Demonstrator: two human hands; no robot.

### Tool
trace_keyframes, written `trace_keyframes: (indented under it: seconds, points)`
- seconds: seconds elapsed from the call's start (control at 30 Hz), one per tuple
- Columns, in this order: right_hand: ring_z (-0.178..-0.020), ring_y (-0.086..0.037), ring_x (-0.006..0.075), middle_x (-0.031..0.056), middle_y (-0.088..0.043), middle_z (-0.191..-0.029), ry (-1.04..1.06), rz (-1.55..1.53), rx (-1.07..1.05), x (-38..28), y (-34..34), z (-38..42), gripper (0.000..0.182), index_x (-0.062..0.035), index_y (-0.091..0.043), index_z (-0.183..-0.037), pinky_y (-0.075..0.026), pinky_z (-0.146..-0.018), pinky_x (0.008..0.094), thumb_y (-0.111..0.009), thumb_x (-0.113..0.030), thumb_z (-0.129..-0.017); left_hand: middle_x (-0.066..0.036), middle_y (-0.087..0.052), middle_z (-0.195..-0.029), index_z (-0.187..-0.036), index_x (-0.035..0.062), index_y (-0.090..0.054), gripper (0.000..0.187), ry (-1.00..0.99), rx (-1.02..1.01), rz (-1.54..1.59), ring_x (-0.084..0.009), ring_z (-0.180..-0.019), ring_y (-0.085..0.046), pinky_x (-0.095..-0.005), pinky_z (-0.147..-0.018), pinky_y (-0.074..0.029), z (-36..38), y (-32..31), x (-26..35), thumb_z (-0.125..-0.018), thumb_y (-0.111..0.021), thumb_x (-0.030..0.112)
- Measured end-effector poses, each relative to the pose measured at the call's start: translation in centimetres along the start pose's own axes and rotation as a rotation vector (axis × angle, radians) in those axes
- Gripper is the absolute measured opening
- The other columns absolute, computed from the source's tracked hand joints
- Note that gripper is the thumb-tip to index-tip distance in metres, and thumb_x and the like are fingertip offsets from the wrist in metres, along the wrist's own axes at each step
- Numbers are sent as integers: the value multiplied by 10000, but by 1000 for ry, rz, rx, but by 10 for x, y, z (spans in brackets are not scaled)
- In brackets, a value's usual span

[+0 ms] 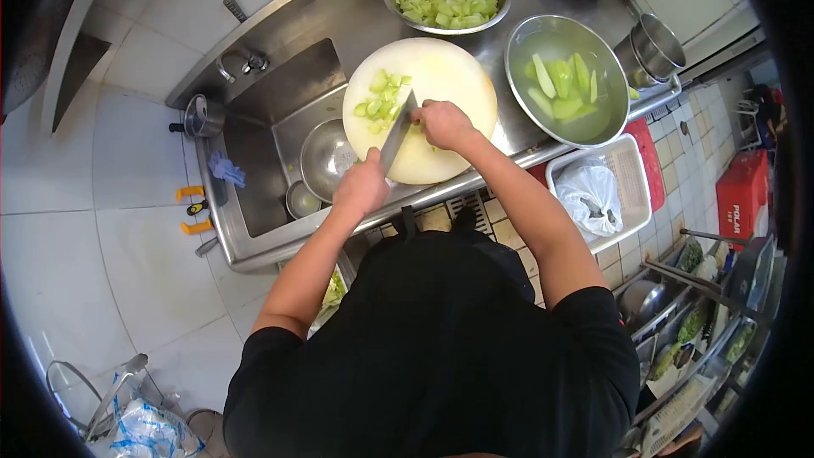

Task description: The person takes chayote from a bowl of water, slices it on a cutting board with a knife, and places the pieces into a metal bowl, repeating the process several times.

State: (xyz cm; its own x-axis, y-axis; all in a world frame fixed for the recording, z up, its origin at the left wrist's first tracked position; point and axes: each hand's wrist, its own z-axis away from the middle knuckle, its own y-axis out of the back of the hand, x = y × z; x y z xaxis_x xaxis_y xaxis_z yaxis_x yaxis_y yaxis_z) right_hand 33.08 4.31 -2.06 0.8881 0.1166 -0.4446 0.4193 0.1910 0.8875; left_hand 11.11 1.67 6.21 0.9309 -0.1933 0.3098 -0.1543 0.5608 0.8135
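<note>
My left hand (362,183) is closed round the handle of a broad-bladed knife (397,137), whose blade points up and to the right over a round white cutting board (458,89). My right hand (444,125) is on the board just right of the blade, its fingers curled and pressed together close to the metal. What those fingers hold is mostly hidden. Cut pale-green vegetable pieces (381,103) lie left of the blade. Behind the board, a steel bowl (391,2) holds many cut pieces. Larger peeled pieces (566,85) sit in water in another bowl (511,58) at the right.
A steel sink (297,76) with a metal bowl (318,157) in it lies to the left. Right of my right arm is a white basket (632,187) holding a plastic bag (589,195). Nested steel pots (659,41) stand at the back right, beyond the water bowl.
</note>
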Motion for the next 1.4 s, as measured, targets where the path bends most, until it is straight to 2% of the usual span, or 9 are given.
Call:
trace_keyframes:
  seconds: [0.37, 0.47, 0.57, 0.67, 0.97, 1.07, 1.17, 1.27, 1.4]
  points:
    - [-967, -708, 341, 144, -708, -1067, -10, -85, 32, -1, 3, 9, 239, -123, -748, -1022, -566, -899, 435, -648, -21, -830, -376, -675, -1003, -1196, -8, -485, 268, -2, -43, -9, -535, -997, -662, -602, -896, -499, -7, -21, -8, -1032, -489, 204]
    - [-966, -710, 344, 147, -710, -1063, 12, -82, 70, 7, -4, 9, 234, -107, -746, -1024, -571, -885, 435, -642, -15, -835, -367, -678, -1004, -1190, -12, -487, 263, -6, 15, -6, -533, -984, -664, -607, -896, -496, 9, 5, 11, -1028, -489, 195]
    - [-974, -711, 345, 148, -711, -1068, 8, -73, 73, 5, -2, 8, 230, -97, -744, -1023, -575, -877, 432, -630, -11, -842, -356, -682, -1016, -1197, -7, -489, 266, -6, -34, -39, -528, -976, -667, -609, -900, -497, -15, -35, -11, -1031, -480, 200]
    - [-979, -710, 347, 147, -710, -1081, -27, -83, 75, 4, 2, 5, 221, -94, -741, -1012, -575, -877, 433, -621, -11, -847, -348, -685, -1021, -1204, 6, -493, 260, -16, -11, -32, -522, -980, -669, -609, -895, -499, -1, -5, 6, -1031, -476, 199]
    - [-977, -712, 328, 144, -717, -1048, -67, -88, 73, 5, -2, 18, 188, -96, -733, -991, -572, -869, 441, -622, -27, -857, -352, -680, -1023, -1217, 12, -484, 260, -3, 38, 2, -511, -991, -670, -601, -884, -503, 7, -10, 18, -1027, -491, 190]
    - [-959, -714, 332, 146, -720, -1032, -71, -72, 86, 7, -2, 15, 200, -99, -735, -996, -572, -859, 442, -625, -23, -847, -354, -676, -1032, -1203, 6, -486, 256, 12, -36, -30, -508, -1002, -668, -599, -884, -503, -8, -30, 7, -1030, -494, 195]
    - [-947, -716, 340, 152, -723, -1028, -70, -74, 104, 10, 0, 15, 210, -104, -739, -1004, -573, -852, 440, -625, -28, -845, -352, -675, -1038, -1199, 2, -486, 258, 8, -23, -29, -509, -1005, -667, -593, -884, -506, 9, 2, 25, -1029, -495, 196]
    - [-948, -716, 343, 158, -725, -1028, -70, -69, 84, 9, -2, 17, 213, -107, -742, -1011, -574, -851, 439, -620, -37, -852, -349, -680, -1011, -1202, 2, -485, 259, -3, -20, -48, -520, -974, -670, -596, -873, -510, -8, -37, 6, -1030, -493, 195]
    - [-951, -719, 335, 161, -726, -1023, -37, -74, 135, 14, -6, 19, 199, -107, -742, -1010, -574, -852, 437, -616, -49, -867, -364, -678, -992, -1209, -1, -482, 273, -18, 13, -37, -524, -981, -669, -601, -887, -504, 9, -5, 20, -1034, -490, 209]
